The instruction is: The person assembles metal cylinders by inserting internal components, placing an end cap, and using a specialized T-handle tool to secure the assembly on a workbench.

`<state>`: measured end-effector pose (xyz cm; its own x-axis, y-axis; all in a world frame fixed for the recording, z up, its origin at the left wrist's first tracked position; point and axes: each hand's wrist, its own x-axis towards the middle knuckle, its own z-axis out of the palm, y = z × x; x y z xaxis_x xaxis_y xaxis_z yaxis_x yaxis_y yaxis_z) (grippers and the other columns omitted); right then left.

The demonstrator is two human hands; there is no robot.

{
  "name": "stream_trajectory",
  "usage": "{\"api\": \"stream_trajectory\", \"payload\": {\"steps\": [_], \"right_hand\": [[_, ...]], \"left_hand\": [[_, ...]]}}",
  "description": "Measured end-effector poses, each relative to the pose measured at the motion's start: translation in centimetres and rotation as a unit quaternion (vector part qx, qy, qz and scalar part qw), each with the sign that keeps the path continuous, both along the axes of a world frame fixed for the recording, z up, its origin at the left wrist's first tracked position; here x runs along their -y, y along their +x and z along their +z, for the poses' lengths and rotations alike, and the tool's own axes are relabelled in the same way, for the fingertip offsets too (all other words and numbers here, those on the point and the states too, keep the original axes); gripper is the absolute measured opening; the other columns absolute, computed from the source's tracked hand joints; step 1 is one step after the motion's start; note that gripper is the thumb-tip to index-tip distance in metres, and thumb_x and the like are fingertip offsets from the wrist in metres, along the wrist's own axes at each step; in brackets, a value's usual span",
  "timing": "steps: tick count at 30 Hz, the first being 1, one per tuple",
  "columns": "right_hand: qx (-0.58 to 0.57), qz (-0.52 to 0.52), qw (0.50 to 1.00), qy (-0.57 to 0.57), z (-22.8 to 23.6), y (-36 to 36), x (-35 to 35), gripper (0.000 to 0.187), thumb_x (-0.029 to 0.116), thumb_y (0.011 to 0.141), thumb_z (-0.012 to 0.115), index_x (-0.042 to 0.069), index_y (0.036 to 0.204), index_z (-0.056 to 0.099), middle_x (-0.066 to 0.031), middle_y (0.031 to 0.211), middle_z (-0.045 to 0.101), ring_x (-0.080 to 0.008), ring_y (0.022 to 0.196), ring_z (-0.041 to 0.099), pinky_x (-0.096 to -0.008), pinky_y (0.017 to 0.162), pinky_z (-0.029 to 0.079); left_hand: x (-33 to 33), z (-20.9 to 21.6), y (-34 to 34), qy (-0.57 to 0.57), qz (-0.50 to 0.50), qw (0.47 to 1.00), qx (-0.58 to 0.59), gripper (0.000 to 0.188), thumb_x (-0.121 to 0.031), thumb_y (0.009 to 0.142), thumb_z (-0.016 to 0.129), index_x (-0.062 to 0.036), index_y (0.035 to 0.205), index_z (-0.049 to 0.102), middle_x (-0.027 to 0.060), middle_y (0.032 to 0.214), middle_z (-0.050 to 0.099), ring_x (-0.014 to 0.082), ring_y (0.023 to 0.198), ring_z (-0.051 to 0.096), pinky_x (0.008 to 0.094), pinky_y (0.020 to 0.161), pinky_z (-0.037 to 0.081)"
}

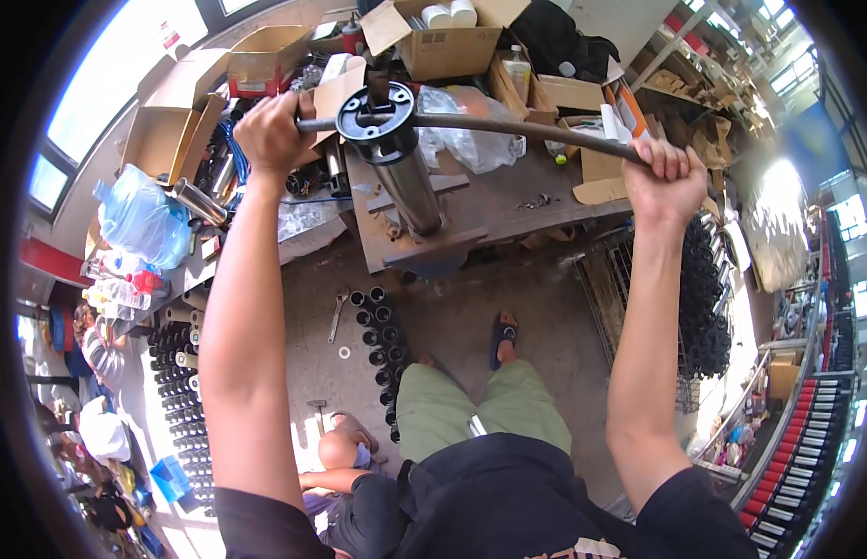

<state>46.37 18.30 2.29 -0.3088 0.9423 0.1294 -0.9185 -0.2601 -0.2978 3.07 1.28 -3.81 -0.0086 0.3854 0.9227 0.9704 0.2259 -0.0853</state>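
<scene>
LH (270,138), RH (666,183) fisted rnd bar (508,126).

head camera: wide fisheye, left of your pair, facing down
your shirt (508,494): nearest, lower edge
workbench (489,210): ahead of you, upper middle
shelves (674,44): farther off, upper right

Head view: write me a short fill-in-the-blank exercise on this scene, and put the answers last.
1. Of the left hand and the right hand, both gripping the long bar, the ____ one is nearer the round black cap.
2. That cap sits at the ____ of the silver cylinder, not its foot.
3. The person's shorts are ____ in colour.
4. The long row of red-and-silver tubes is on the person's ____ side.

Missing words: left; top; green; right.
</scene>
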Motion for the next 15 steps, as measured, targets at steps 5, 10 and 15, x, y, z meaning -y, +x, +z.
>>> {"api": "stream_trajectory", "payload": {"steps": [5, 10, 15], "right_hand": [[0.023, -0.031, 0.999, -0.036, 0.9, 1.4, 0.5, 0.041, 0.019, 0.085, 0.050, 0.020, 0.056, 0.021, 0.0056, 0.050, 0.020, -0.0129, 0.047, 0.019, -0.0334, 0.054, 0.027], [0.071, -0.004, 0.976, -0.204, 1.0, -1.4, -6.8, 0.044, 0.025, 0.096, 0.039, 0.019, 0.057, 0.022, 0.0054, 0.050, 0.019, -0.0124, 0.043, 0.016, -0.0306, 0.048, 0.022], [0.121, -0.009, 0.975, -0.184, -1.1, 1.0, -14.9, 0.044, 0.030, 0.099, 0.041, 0.018, 0.058, 0.031, 0.0030, 0.049, 0.030, -0.0148, 0.041, 0.026, -0.0336, 0.047, 0.028]], "left_hand": [[-1.9, -0.5, 2.2, 0.043, 0.096, 0.994, 0.037, 0.025, -0.031, 0.087, 0.066, -0.0080, 0.079, 0.063, 0.0172, 0.093, 0.064, 0.0353, 0.098, 0.062, 0.0442, 0.084, 0.049], [-4.3, -10.6, 12.1, 0.209, -0.303, 0.286, 0.885, 0.074, -0.055, 0.076, 0.073, -0.0009, 0.124, 0.061, 0.0160, 0.127, 0.061, 0.0333, 0.122, 0.050, 0.0474, 0.106, 0.041], [-8.9, -7.6, 13.0, 0.330, -0.234, -0.163, 0.900, 0.031, -0.039, 0.093, 0.054, -0.0137, 0.105, 0.066, 0.0060, 0.098, 0.070, 0.0207, 0.098, 0.063, 0.0381, 0.086, 0.053]]}}
